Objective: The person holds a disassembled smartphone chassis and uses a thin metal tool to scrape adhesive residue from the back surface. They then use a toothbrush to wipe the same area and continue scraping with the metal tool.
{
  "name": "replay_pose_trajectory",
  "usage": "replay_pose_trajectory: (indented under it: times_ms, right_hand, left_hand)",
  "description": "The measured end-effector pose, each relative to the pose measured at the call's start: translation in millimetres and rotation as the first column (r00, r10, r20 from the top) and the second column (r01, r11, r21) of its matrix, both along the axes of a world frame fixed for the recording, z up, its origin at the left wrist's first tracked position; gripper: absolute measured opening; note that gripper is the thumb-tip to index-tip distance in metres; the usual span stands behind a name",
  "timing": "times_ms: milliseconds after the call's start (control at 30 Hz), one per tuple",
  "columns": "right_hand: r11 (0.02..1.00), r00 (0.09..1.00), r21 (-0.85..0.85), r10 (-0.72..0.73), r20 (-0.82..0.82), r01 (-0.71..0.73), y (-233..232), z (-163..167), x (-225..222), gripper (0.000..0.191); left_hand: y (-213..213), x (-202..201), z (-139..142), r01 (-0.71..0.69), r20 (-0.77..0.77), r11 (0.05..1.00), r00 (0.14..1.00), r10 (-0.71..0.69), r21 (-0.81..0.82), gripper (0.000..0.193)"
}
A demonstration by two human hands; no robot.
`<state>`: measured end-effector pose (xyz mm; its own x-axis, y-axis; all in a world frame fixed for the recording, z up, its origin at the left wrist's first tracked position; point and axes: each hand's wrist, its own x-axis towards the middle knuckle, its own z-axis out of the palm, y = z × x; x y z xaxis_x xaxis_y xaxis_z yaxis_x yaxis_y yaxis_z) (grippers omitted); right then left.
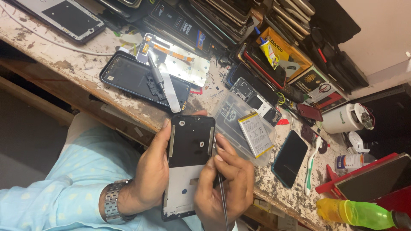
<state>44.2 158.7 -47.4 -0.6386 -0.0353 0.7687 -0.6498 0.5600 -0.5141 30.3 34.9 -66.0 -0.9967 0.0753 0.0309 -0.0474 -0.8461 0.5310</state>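
My left hand point(150, 171) grips an opened phone frame point(188, 149) by its left edge, thumb near the top corner. The frame's upper half is black and its lower half a bare pale panel. My right hand point(227, 184) pinches thin black tweezers point(221, 194), fingertips resting on the frame's right edge. A steel watch point(113, 201) sits on my left wrist over a light blue sleeve.
On the worn bench point(64, 64) lie a black back cover point(137, 79) with a screwdriver point(156, 72), a clear case point(233, 115) under a battery point(255, 133), a dark phone point(290, 158), a toothbrush point(311, 164), a glue tube point(269, 49), stacked phones and a green-yellow bottle point(364, 212).
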Motion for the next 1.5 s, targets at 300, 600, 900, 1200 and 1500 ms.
replay_pose_trajectory:
  times_ms: [300,600,900,1200,1500]
  right_hand:
    - [0.988,0.999,0.152,-0.037,-0.012,0.038,-2.0,5.7,-2.7,0.016]
    - [0.978,0.999,0.206,-0.033,-0.040,0.040,0.8,1.6,-4.1,0.018]
    - [0.947,0.996,0.318,-0.023,-0.081,0.048,8.5,-5.6,-0.7,0.027]
    - [0.949,0.995,0.302,-0.066,-0.075,0.086,6.0,-3.1,-3.8,0.026]
    - [0.956,0.996,0.282,-0.072,-0.058,0.085,2.3,6.3,-3.1,0.023]
  left_hand:
    - [-0.2,0.6,-3.4,0.017,-0.017,1.000,1.000,-0.017,0.004,0.062]
    - [-1.5,-0.2,-9.7,-0.082,-0.087,0.978,0.994,0.066,-0.190,0.061]
    - [-1.6,-2.0,-5.7,-0.047,-0.049,0.989,0.998,0.040,-0.141,0.061]
    - [-0.6,-2.2,-9.3,-0.069,-0.071,0.978,0.996,0.056,-0.199,0.061]
    - [-2.5,-2.4,-13.3,-0.047,-0.058,0.991,0.998,0.040,-0.122,0.062]
